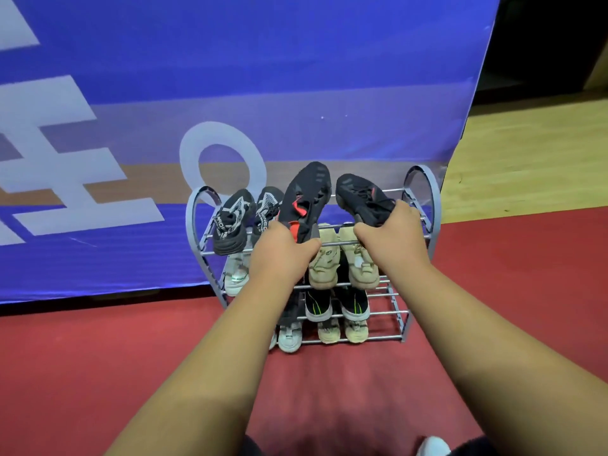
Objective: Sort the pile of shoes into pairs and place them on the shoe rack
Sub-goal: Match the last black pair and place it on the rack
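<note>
Holding one black-and-red shoe per hand. The left hand (283, 248) has its grip curled round the heel end of the left shoe (307, 199), toe tilted up and away. The right hand (390, 233) has its grip closed over the heel of the right shoe (360, 194), which lies flatter. Both shoes hang over the free right half of the top tier of the shoe rack (434, 202); cannot tell whether the soles touch the bars yet. Just to the left on that tier sits a black-and-white pair (230, 222). Below are a beige pair (324, 264), then a black pair with green stripes (317, 304).

Judgement for this step: set the toes on the rear bar first, then the heels on the front bar, so neither shoe drops between the rails. Level the left shoe to match the right, toes pointing the same way, sides just beside each other and clear of the neighbouring pair. Let go only once both sit steady. No loose pile is in view, so this is likely a late pair.
</note>
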A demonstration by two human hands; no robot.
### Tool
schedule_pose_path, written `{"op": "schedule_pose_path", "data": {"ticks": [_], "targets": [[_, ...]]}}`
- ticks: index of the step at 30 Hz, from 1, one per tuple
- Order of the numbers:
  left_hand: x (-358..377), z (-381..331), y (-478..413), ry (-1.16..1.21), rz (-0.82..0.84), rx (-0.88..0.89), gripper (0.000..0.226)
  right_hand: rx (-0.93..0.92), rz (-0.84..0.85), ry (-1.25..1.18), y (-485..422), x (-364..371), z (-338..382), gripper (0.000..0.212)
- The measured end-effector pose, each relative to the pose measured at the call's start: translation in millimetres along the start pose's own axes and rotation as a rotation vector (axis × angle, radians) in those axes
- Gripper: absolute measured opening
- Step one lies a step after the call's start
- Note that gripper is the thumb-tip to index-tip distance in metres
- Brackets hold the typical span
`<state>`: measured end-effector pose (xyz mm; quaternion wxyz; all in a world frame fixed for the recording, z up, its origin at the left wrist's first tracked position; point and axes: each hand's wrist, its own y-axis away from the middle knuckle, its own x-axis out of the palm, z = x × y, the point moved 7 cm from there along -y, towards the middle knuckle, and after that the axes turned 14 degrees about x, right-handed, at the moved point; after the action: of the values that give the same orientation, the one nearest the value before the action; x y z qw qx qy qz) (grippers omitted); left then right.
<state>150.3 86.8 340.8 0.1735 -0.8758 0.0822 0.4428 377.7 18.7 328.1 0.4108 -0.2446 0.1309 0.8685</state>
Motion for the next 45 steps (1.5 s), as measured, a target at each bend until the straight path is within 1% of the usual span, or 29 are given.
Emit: {"op": "schedule_pose_path", "data": {"ticks": [3, 6, 10, 14, 18, 24, 28, 30, 33, 34, 36, 39, 45], "targets": [[25, 6, -34, -0.039, -0.03, -0.027, 0.073, 0.008, -0.029, -0.047, -18, 19, -4, 0.058], [54, 14, -55, -0.063, -0.043, -0.04, 0.095, 0.001, -0.055, -0.058, -36, 37, -16, 0.056], [79, 16, -67, -0.113, -0.033, -0.023, 0.106, 0.013, -0.05, -0.041, -57, 60, -25, 0.056], [92, 13, -72, -0.181, -0.004, -0.011, 0.108, -0.007, -0.027, -0.007, -67, 81, -31, 0.062], [93, 11, -74, -0.261, 0.011, 0.0, 0.108, 0.009, -0.014, 0.037, -75, 89, -35, 0.084], [91, 9, -70, -0.323, 0.034, -0.015, 0.107, 0.009, -0.028, 0.038, -71, 88, -36, 0.083], [95, 9, -70, -0.308, 0.043, -0.03, 0.111, 0.01, -0.016, 0.054, -70, 87, -36, 0.089], [94, 12, -72, -0.265, 0.04, -0.01, 0.115, -0.013, -0.001, 0.074, -72, 83, -35, 0.082], [94, 18, -71, -0.172, 0.09, 0.044, 0.119, -0.071, 0.047, 0.078, -69, 78, -33, 0.058], [95, 21, -70, -0.142, 0.117, 0.055, 0.12, -0.081, 0.069, 0.074, -68, 77, -33, 0.054], [95, 28, -69, -0.117, 0.141, 0.081, 0.116, -0.099, 0.101, 0.071, -67, 75, -32, 0.052], [91, 32, -68, -0.124, 0.108, 0.123, 0.111, -0.111, 0.117, 0.06, -66, 72, -31, 0.053], [91, 29, -67, -0.204, 0.1, 0.182, 0.117, -0.154, 0.109, 0.119, -68, 73, -33, 0.052]]}}
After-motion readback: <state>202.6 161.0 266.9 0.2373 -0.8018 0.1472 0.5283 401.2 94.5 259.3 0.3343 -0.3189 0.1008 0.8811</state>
